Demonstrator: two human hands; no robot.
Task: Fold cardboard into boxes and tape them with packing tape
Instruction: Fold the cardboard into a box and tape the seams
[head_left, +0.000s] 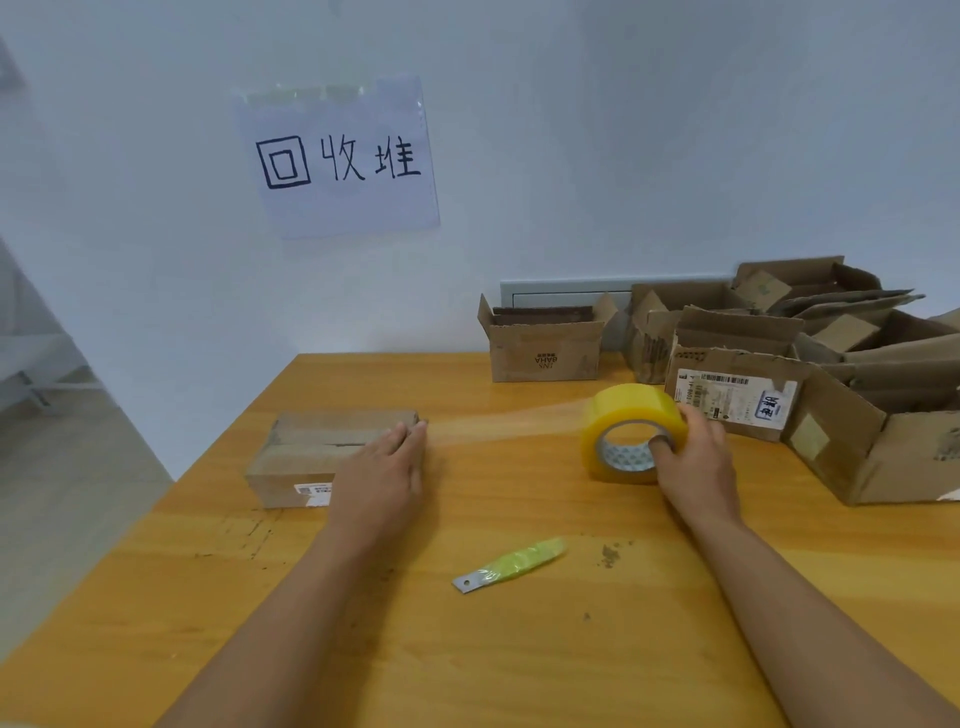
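At the left of centre a closed cardboard box (317, 452) lies on the orange wooden surface (467, 649), with a label on its near side partly hidden by the left wrist. The left hand (387, 470) lies flat with straight fingers pressing the box's right end, so that end of the top seam is covered. From there a clear strip of tape (509, 423) stretches across the middle of the frame, faint and hard to make out against the wood, to the yellow tape roll (631, 431) right of centre. The right hand (693, 460) grips the roll, one finger hooked into its core and the others hidden behind it. Below, in the lower middle, a cutter blade (511, 564) wrapped in yellow-green film lies on the surface. At the upper left a paper sign (340, 158) hangs on the wall. At the right edge a pile of open boxes (779, 374) is cut off by the frame, the rear ones overlapping so their shapes are unclear.
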